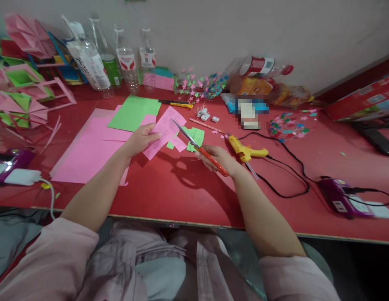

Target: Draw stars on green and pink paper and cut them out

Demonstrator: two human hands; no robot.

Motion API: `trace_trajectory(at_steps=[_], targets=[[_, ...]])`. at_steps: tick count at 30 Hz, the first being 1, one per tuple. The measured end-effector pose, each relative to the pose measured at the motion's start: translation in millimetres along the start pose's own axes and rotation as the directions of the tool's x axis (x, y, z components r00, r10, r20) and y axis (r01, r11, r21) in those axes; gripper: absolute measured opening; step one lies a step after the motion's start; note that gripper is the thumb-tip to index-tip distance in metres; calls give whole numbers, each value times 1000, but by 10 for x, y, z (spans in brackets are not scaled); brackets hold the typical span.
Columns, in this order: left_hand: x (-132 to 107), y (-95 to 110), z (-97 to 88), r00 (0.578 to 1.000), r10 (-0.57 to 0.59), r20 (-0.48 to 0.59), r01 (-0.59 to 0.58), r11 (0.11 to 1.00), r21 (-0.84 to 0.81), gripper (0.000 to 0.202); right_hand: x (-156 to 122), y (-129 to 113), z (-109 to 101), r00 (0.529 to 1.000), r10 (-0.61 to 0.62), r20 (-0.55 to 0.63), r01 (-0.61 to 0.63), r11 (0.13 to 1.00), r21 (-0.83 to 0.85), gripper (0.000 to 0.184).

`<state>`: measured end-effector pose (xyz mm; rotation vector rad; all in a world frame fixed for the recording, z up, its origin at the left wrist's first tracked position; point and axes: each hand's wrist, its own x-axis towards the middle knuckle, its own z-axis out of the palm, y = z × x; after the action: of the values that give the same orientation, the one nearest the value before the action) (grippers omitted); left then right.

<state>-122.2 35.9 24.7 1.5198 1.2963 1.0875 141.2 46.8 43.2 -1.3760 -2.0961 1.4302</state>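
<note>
My left hand [144, 140] pinches a pink sheet of paper [167, 126] by its left edge, above the red table. Faint pencil drawings mark its face. In my right hand [219, 159] is a pair of scissors [210, 158] with orange-red handles. Their blades point up and left, with the tip at or over the paper's upper right part; whether the blades touch it I cannot tell. Beneath and beside the blades lie green paper pieces [197, 137] and a small pink scrap [179, 144].
Large pink sheets [88, 146] and a green sheet [136, 112] lie at left, near a yellow cutter knife [181, 105]. A yellow glue gun [247, 149] with a black cord rests at right. Bottles [127, 62] line the wall. Purple power strips [341, 196] sit at both sides.
</note>
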Motion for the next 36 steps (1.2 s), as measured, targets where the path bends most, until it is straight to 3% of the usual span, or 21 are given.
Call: trace_trajectory(at_steps=[10,17,28,36], targets=[[13,-38,2,1000,-4,20,5,999,-47,18,2,-11,-3,1000,-16,-13,15,999,-34,46],[-30,61,6,996,20,82,-20,1000,-2,15,-19,-29,-1,996,-82,-21,80,991,-109,45],[-22,27,1,994,24,110,-32,997,65,27,25,40,-9,999,-38,21,38,999,15,44],[-27,45,-3,994,1,112,-5,999,36,28,24,38,-17,999,-24,29,23,1000,14,42]])
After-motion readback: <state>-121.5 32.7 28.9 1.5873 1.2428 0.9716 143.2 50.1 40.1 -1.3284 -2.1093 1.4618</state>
